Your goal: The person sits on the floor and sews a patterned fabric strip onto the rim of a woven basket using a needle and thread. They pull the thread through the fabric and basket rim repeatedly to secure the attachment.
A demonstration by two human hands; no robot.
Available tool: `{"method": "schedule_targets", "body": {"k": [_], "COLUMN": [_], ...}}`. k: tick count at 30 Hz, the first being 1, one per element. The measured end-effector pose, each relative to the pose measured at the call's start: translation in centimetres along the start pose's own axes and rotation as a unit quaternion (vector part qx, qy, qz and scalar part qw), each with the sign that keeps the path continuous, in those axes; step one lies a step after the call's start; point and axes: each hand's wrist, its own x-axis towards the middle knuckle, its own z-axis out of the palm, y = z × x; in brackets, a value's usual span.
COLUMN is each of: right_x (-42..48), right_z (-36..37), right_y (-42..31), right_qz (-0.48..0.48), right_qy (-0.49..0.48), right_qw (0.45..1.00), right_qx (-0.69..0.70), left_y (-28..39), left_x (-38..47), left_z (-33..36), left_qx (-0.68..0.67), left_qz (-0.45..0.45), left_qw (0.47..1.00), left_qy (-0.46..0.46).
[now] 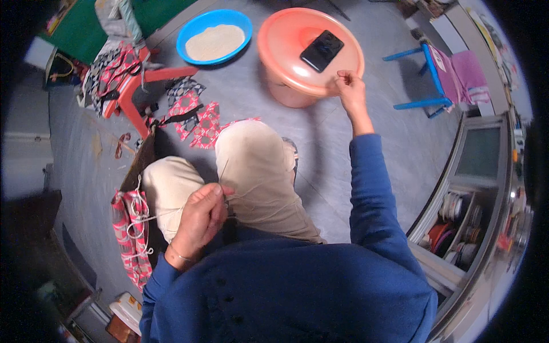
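My left hand (203, 216) is closed near my lap, pinching a thin needle (224, 171) that points up over my light trousers. White thread (257, 188) trails across my thigh, and more white cord (139, 218) lies looped over a rolled pink-and-grey patterned cloth (133, 248) at my left side. My right hand (352, 90) is stretched forward over the near right rim of an orange plastic tub's lid (291, 70), thumb and fingertips pinched together; whether thread is between them cannot be told. A black smartphone (322, 50) lies on the lid, just beyond that hand.
Patterned fabric scraps (206, 128) lie on the floor ahead of my knees. A blue basin (182, 47) of pale grain or flour stands beyond them. A red plastic chair (133, 94) heaped with cloth is at left, a small blue chair (435, 77) at right, near a dish cabinet (463, 184).
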Motion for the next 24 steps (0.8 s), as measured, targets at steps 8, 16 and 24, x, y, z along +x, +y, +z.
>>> {"method": "schedule_targets", "body": {"k": [8,16,24], "right_x": [-16.6,-20.2,-22.3], "right_z": [2.5,3.1,3.1], "right_y": [-14.2,-16.3,-16.6], "right_qz": [-0.068,-0.134,-0.296], "right_qy": [-0.373,-0.359,-0.323], "right_qw": [0.836,0.868,0.888], "right_qx": [0.396,0.315,0.141], "left_y": [0.7,0.9,-0.2], "left_x": [0.3,-0.6,-0.9], "left_z": [1.3,2.7,1.4], "left_qx": [-0.107,-0.041,-0.041], "left_qz": [0.025,0.104,0.108], "left_qw": [0.992,0.992,0.992], "left_qy": [-0.059,-0.050,-0.058]}}
